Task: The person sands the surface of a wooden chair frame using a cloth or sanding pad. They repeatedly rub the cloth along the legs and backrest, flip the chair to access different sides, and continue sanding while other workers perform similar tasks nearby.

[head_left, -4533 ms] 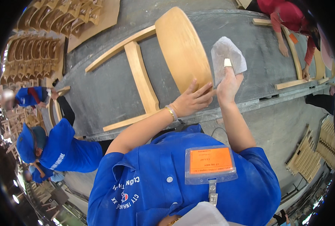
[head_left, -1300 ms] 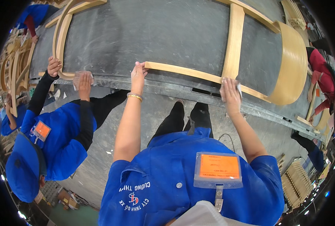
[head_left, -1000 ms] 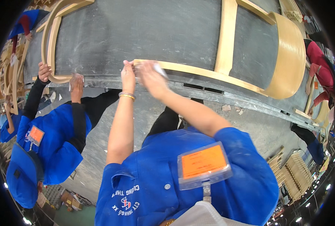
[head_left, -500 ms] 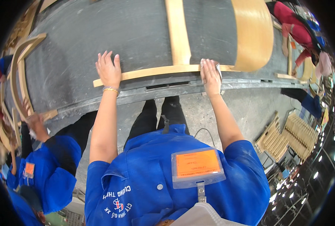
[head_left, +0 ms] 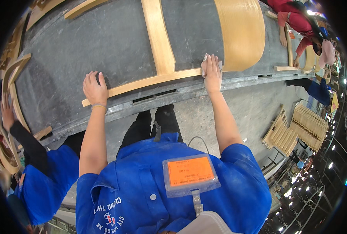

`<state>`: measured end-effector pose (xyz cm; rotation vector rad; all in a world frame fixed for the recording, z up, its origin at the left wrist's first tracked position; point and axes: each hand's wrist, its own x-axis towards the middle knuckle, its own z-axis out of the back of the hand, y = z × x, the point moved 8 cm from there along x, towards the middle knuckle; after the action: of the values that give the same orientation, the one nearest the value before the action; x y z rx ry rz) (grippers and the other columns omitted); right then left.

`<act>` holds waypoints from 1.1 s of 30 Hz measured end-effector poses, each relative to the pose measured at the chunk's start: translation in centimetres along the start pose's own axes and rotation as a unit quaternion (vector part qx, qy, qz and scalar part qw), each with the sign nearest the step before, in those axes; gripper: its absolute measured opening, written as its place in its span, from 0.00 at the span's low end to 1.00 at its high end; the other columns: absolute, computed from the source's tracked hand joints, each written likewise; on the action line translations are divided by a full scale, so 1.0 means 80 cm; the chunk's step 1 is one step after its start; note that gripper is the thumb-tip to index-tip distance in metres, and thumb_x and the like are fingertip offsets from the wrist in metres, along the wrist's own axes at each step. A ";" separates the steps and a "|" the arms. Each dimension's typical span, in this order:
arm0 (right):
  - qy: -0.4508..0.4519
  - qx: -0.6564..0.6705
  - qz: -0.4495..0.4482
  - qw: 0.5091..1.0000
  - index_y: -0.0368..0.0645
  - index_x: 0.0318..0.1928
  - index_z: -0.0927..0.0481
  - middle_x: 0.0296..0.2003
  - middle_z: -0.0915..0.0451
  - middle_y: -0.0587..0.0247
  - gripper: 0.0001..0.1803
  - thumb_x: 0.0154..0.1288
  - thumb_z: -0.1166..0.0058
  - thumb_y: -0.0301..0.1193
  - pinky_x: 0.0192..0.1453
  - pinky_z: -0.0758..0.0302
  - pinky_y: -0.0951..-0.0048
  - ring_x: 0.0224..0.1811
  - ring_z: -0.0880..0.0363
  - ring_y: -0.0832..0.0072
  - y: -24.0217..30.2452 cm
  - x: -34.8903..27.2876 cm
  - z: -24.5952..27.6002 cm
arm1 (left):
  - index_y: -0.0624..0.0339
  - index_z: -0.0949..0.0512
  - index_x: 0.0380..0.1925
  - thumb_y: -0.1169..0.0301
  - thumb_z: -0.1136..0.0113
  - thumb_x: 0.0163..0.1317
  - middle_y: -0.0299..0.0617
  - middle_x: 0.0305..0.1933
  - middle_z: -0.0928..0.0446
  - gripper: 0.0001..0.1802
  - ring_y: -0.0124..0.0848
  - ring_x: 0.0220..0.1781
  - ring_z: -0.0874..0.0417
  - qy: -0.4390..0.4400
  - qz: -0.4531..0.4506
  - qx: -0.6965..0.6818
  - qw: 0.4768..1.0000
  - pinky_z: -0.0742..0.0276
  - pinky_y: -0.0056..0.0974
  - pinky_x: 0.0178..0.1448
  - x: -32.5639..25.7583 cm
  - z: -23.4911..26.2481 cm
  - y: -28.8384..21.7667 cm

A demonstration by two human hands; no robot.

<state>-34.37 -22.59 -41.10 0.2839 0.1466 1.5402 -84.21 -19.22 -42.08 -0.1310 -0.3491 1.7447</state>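
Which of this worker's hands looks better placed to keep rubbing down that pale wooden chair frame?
Probably the right hand: it presses a small grey sanding sheet onto the pale curved wooden chair frame, while the left hand lies bare near the rail's end.

The person wears a bright blue short-sleeved work shirt (head_left: 142, 187) with a collar, a row of small pale buttons (head_left: 150, 197) down the front and white and red embroidered lettering with a small emblem (head_left: 110, 218) on the chest at their left. A clear plastic badge holder (head_left: 189, 174) with an orange card inside is clipped to the shirt front, hanging from a grey metal clip (head_left: 197, 201). Both forearms are bare below the sleeves. A thin gold-coloured bangle (head_left: 99, 106) circles the wrist of the left hand (head_left: 95, 87); the right hand (head_left: 211, 74) is bare of jewellery. Dark trousers (head_left: 154, 124) cover the legs. A white face mask (head_left: 208, 226) shows at the lower edge.
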 end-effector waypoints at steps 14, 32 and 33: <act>0.004 0.108 0.075 0.991 0.41 0.81 0.39 0.80 0.37 0.49 0.42 0.65 0.52 0.15 0.86 0.45 0.50 0.85 0.43 0.52 0.120 -0.028 -0.045 | 0.55 0.17 0.56 0.51 0.46 0.77 0.47 0.66 0.20 0.22 0.49 0.72 0.25 -0.009 -0.010 0.008 1.000 0.31 0.54 0.74 0.000 0.002 -0.007; 0.024 0.013 0.203 0.979 0.44 0.75 0.30 0.74 0.29 0.52 0.32 0.72 0.43 0.31 0.84 0.39 0.52 0.82 0.37 0.55 0.213 -0.056 -0.080 | 0.54 0.23 0.65 0.52 0.42 0.76 0.48 0.73 0.25 0.26 0.49 0.80 0.33 -0.024 -0.040 -0.023 0.999 0.43 0.58 0.83 -0.014 0.014 0.019; -0.018 0.003 0.142 0.990 0.43 0.75 0.31 0.74 0.28 0.51 0.31 0.74 0.45 0.30 0.83 0.39 0.52 0.81 0.36 0.54 0.164 -0.043 -0.050 | 0.55 0.24 0.66 0.53 0.41 0.75 0.49 0.74 0.27 0.26 0.49 0.81 0.35 -0.031 -0.022 -0.004 0.999 0.46 0.60 0.84 -0.025 0.022 0.034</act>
<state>-48.22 -25.61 -41.66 0.3491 0.0838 1.8155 -86.86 -21.87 -41.44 -0.0749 -0.4022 1.7069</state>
